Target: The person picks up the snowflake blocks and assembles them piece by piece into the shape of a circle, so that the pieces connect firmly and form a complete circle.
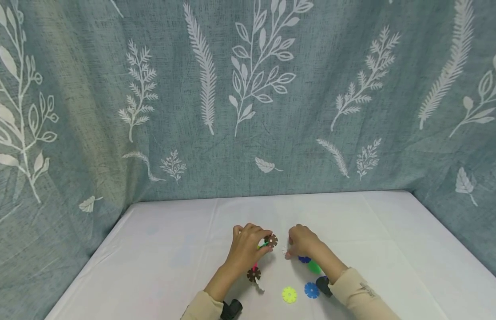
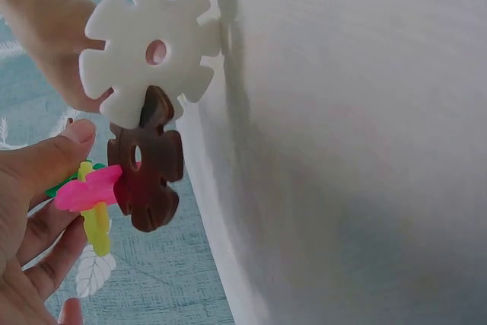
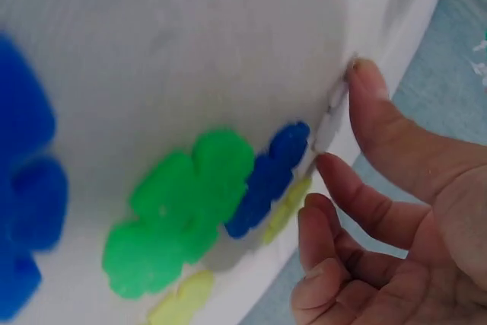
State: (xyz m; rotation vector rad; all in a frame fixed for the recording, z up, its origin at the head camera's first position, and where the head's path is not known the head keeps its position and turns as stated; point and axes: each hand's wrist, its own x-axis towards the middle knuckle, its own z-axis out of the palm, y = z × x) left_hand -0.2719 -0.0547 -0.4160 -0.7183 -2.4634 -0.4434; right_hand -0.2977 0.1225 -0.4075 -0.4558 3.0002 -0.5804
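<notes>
We see a leafy blue-green curtain (image 1: pixel 295 164) hanging behind the linked chain (image 2: pixel 152 195), and a white-covered table (image 1: pixel 351 231) beneath and around it. The left hand (image 1: pixel 247 246) pinches the chain near its far end, probably on a green piece (image 1: pixel 265 244) (the fingertips hide much of it, so we can't be sure). The right hand (image 1: pixel 305 242) is to the right of the chain, its thumb and forefinger set narrowly across a pale disc (image 3: pixel 325 129). The chain's long axis runs from a brown disc (image 1: pixel 273 242) beside the left fingertips back toward the person, ending in a white disc (image 2: pixel 125 43). To the chain's right lie a green disc (image 3: pixel 175 211) and a dark blue disc (image 1: pixel 304 259), with a light blue disc (image 1: pixel 311 286) and a yellow disc (image 1: pixel 289 290) closer to the person. The relation we weigh is one gap: the pale disc sits just right of the chain's brown disc, apart from it, nearly edge-on to the right wrist view, with the right hand nearer.
</notes>
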